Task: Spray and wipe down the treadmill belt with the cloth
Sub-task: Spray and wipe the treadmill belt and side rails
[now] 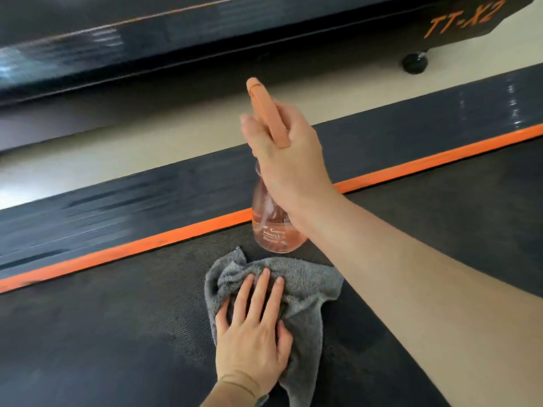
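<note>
Pointing nozzle (254, 84) away, spray bottle (271, 230) roughly upright

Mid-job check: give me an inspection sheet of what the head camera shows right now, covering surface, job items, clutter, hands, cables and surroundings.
Surface: dark textured treadmill belt, with an orange stripe along its far edge and a dark side rail beyond that.
Job's things: grey cloth lies bunched on the belt. The clear spray bottle with an orange trigger head is near the stripe; cannot tell whether its base touches the belt.
Clutter: nothing seen.
Hands: left hand presses the cloth with straight fingers. Right hand grips the bottle's neck.
Cables: nothing seen.
Surroundings: beige floor, and a second machine lettered TT-X2 with a small wheel.
</note>
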A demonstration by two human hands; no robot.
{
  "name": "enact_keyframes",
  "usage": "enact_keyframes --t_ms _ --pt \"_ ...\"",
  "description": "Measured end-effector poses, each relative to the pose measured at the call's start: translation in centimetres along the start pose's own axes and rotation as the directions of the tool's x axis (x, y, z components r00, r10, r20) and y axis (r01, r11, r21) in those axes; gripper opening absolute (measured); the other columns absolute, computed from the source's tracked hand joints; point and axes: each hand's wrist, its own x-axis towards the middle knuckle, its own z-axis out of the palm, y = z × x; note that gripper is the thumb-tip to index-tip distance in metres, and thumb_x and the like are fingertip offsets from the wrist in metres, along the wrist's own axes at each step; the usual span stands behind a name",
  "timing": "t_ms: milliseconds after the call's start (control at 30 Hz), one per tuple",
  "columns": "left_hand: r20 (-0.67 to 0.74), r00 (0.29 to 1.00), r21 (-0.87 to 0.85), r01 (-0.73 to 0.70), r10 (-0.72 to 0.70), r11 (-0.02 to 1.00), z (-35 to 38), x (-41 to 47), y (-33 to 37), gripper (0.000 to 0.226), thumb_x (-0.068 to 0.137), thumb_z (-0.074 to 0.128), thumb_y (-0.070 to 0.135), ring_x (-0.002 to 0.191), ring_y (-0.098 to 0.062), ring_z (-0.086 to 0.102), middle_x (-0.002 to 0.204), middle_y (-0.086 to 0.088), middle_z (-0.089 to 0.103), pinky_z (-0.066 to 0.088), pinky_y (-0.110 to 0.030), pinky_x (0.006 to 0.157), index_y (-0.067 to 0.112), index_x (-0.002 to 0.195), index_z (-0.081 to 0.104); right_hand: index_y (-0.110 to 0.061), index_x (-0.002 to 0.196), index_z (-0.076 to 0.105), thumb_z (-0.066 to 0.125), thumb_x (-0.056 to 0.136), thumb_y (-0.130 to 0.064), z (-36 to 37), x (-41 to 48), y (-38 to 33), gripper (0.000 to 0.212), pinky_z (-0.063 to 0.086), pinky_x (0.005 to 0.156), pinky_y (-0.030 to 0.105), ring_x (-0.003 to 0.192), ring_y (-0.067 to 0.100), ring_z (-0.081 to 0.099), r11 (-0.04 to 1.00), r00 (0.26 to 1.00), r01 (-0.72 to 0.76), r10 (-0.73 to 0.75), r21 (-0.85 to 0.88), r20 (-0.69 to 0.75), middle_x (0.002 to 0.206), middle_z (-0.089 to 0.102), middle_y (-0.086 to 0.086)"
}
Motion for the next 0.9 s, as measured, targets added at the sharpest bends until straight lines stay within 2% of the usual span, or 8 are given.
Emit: enact_keyframes --t_ms 200,367,467,567,667,767,834,901 --pt "-0.015 1.000 -0.009 -0.015 0.015 1.000 -0.2 0.3 -0.1 0.073 0.075 0.048 0.043 0.140 -0.019 0.036 0.154 0.003 0.042 0.029 -0.045 0.101 0.028 0.147 0.044 -0.012 0.119 0.061 0.055 0.102 -0.029 2.8 1.6 -0.6 0.024 0.041 0.065 0.025 0.064 0.004 0.050 0.976 0.976 0.216 -0.216 0.011 0.038 0.070 0.051 -0.016" --pt "-0.008 1.000 -0.018 -0.021 0.021 1.000 -0.3 0.2 -0.1 0.073 0.074 0.049 0.043 0.139 -0.019 0.037 0.154 0.004 0.042 0.031 -0.046 0.101 0.027 0.145 0.050 -0.017 0.131 0.056 0.064 0.096 -0.028 2.6 2.5 0.9 0.037 0.048 0.076 0.020 0.076 0.008 0.057 0.918 0.928 0.357 -0.327 -0.175 0.178 0.077 0.055 -0.016" --pt "0.009 1.000 -0.023 -0.016 0.016 1.000 -0.3 0.3 -0.1 0.072 0.074 0.049 0.043 0.139 -0.020 0.038 0.154 0.004 0.043 0.031 -0.047 0.101 0.027 0.144 0.051 -0.037 0.103 0.054 0.069 0.092 -0.035 1.6 2.6 2.2 0.019 0.048 0.073 0.026 0.074 0.012 0.056 0.894 0.918 0.348 -0.262 -0.284 0.299 0.075 0.055 -0.011" --pt "0.002 1.000 -0.023 -0.018 0.018 1.000 -0.2 0.3 -0.1 0.071 0.076 0.048 0.043 0.139 -0.020 0.038 0.154 0.003 0.042 0.031 -0.048 0.102 0.027 0.145 0.051 -0.042 0.076 0.046 0.066 0.084 -0.055 1.4 3.2 2.5 0.025 0.050 0.076 0.043 0.086 0.019 0.056 0.824 0.927 0.355 -0.247 -0.441 0.283 0.080 0.055 -0.012" --pt "0.016 1.000 0.005 -0.023 0.023 1.000 0.1 0.4 -0.4 0.070 0.080 0.048 0.043 0.140 -0.021 0.037 0.156 0.004 0.038 0.034 -0.050 0.101 0.028 0.148 0.045 -0.026 0.098 0.061 0.079 0.077 -0.048 1.1 3.5 2.7 0.035 0.048 0.087 0.045 0.101 0.022 0.054 0.807 0.921 0.357 -0.219 -0.471 0.323 0.099 0.057 -0.003" --pt "0.038 0.999 0.025 -0.016 0.015 1.000 0.1 0.2 -0.4 0.070 0.082 0.047 0.044 0.141 -0.023 0.037 0.158 0.003 0.035 0.037 -0.053 0.101 0.027 0.150 0.041 -0.022 0.136 0.048 0.082 0.076 -0.038 0.2 2.0 4.0 0.071 0.046 0.095 0.041 0.117 0.025 0.046 0.772 0.952 0.287 -0.164 -0.567 0.258 0.126 0.047 0.006" --pt "0.022 1.000 0.027 -0.015 0.014 1.000 0.0 0.1 -0.3 0.069 0.083 0.046 0.044 0.141 -0.024 0.036 0.158 0.003 0.035 0.035 -0.052 0.102 0.026 0.150 0.041 -0.015 0.141 0.042 0.078 0.079 -0.028 -0.7 -0.3 5.4 0.073 0.050 0.087 0.041 0.112 0.028 0.049 0.672 0.950 0.311 -0.207 -0.673 0.232 0.126 0.044 0.011" --pt "-0.010 1.000 0.041 -0.016 0.016 0.999 0.2 0.0 -0.2 0.068 0.085 0.044 0.043 0.141 -0.024 0.035 0.158 0.002 0.034 0.031 -0.052 0.103 0.026 0.150 0.041 -0.009 0.134 0.048 0.073 0.081 -0.018 -2.1 -3.2 7.0 0.060 0.052 0.075 0.039 0.100 0.029 0.054 0.564 0.916 0.401 -0.259 -0.722 0.307 0.119 0.047 0.013"
